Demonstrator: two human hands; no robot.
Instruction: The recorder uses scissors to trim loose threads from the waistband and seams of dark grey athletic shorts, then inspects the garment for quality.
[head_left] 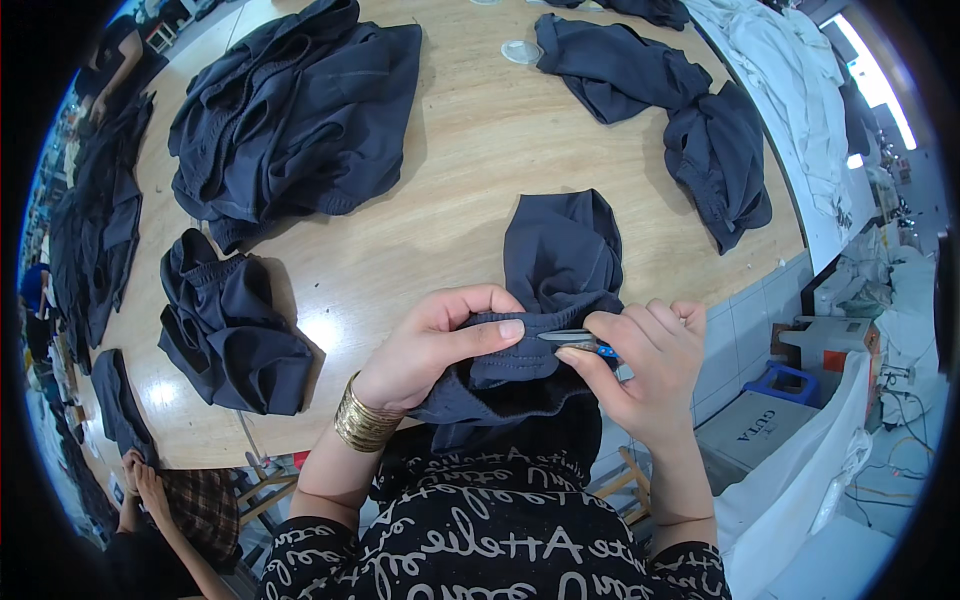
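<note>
A dark navy garment (pixel 560 250) with a gathered, stitched elastic waistband lies over the near table edge and hangs toward my lap. My left hand (pixel 445 340) grips that waistband, thumb on top and fingers tucked inside the fabric. In my right hand (pixel 645 365) is a small pair of thread snips (pixel 567 337) with metal blades and a blue part by the fingers. The blades point left and lie against the waistband stitching, close to my left thumb. Whether they touch a thread is too small to tell.
On the wooden table (pixel 450 170) lie a large heap of dark garments (pixel 300 120), a smaller bundle (pixel 235 330) at left and more dark pieces (pixel 640 75) at far right. White cloth (pixel 780 80) runs along the right. Another person's hands (pixel 145 480) hold dark fabric at lower left.
</note>
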